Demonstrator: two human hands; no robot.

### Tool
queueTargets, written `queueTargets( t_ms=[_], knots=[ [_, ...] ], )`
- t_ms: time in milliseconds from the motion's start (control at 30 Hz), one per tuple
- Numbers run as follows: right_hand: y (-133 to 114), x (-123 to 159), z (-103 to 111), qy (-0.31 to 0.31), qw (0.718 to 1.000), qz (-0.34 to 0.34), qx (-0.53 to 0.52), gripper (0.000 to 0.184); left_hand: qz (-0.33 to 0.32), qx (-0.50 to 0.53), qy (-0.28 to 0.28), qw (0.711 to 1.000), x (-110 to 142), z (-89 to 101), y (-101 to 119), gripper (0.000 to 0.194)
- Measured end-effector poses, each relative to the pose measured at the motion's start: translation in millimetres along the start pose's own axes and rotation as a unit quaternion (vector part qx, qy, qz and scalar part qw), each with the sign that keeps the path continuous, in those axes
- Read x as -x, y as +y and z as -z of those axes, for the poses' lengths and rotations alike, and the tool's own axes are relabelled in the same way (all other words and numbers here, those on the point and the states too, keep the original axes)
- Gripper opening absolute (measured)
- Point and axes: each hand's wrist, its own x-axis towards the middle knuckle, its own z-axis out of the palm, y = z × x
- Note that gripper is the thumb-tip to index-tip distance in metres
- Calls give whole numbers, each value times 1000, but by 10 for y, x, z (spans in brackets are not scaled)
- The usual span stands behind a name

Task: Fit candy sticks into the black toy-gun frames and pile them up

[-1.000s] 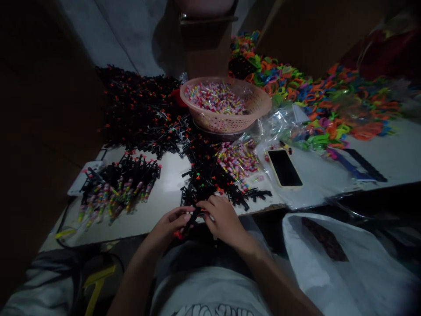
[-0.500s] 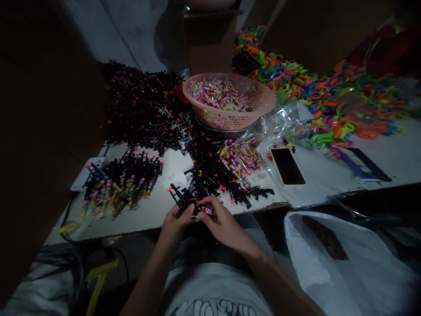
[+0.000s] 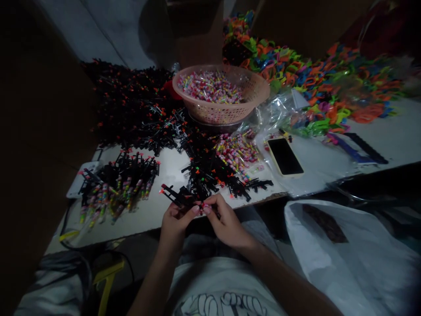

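My left hand (image 3: pixel 177 219) is closed on a black toy gun (image 3: pixel 176 195) with a red-orange tip, which points up and to the left. Pinched in my right hand (image 3: pixel 226 221) is a small pink candy tube (image 3: pixel 204 206), mostly covered by the fingers. Both hands meet at the toy gun's rear end, just over the table's front edge. Beyond them lies a pile of black toy guns (image 3: pixel 207 171), beside loose candy tubes (image 3: pixel 238 153). At the left, toy guns with candy tubes attached (image 3: pixel 121 184) lie bunched together.
A pink basket (image 3: pixel 220 112) of candy tubes stands at the back centre. Behind it on the left is a large heap of black toy guns (image 3: pixel 131 105). Colourful plastic pieces (image 3: pixel 309 79) cover the right rear. A phone (image 3: pixel 285 157) lies on plastic; a white sack (image 3: pixel 315 245) hangs below.
The pink candy tube has come up against the rear of the toy gun, and the gun now lies flatter. The whole view has shifted slightly.
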Motion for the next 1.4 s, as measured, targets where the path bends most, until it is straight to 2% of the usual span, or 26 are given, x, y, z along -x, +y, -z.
queueTargets(
  t_ms=[200, 333, 500, 633, 800, 933, 1067, 1167, 1300, 1400],
  knots=[
    [-25, 4, -12, 57, 996, 60, 14, 8, -5, 15, 22, 1000, 12, -19, -2, 35],
    [-36, 9, -19, 60, 995, 80, 24, 9, -16, 14, 38, 999, 34, -64, -3, 33],
    [-40, 28, -22, 93, 989, 104, 43, 9, -25, 0, 44, 999, 65, -118, -30, 33],
    [-18, 42, -49, 78, 983, 144, 79, 10, -8, 11, 63, 998, 74, -134, -59, 35],
    [80, 30, -66, 72, 966, 179, 172, 8, 44, 85, 70, 993, 60, -171, -119, 36],
    [139, -12, -13, 40, 949, 183, 252, 9, 93, 117, 66, 987, 53, -224, -159, 35],
    [143, -35, 15, 11, 940, 172, 295, 14, 92, 134, 35, 986, 54, -260, -181, 30],
    [131, -24, -16, 19, 945, 156, 286, 16, 81, 131, 30, 988, 53, -270, -191, 30],
    [129, -39, -17, 45, 965, 127, 224, 12, 59, 100, 62, 991, 12, -225, -164, 38],
    [174, -119, 157, 60, 966, 108, 229, 36, 17, 41, 81, 996, -103, -56, -84, 40]
  ],
)
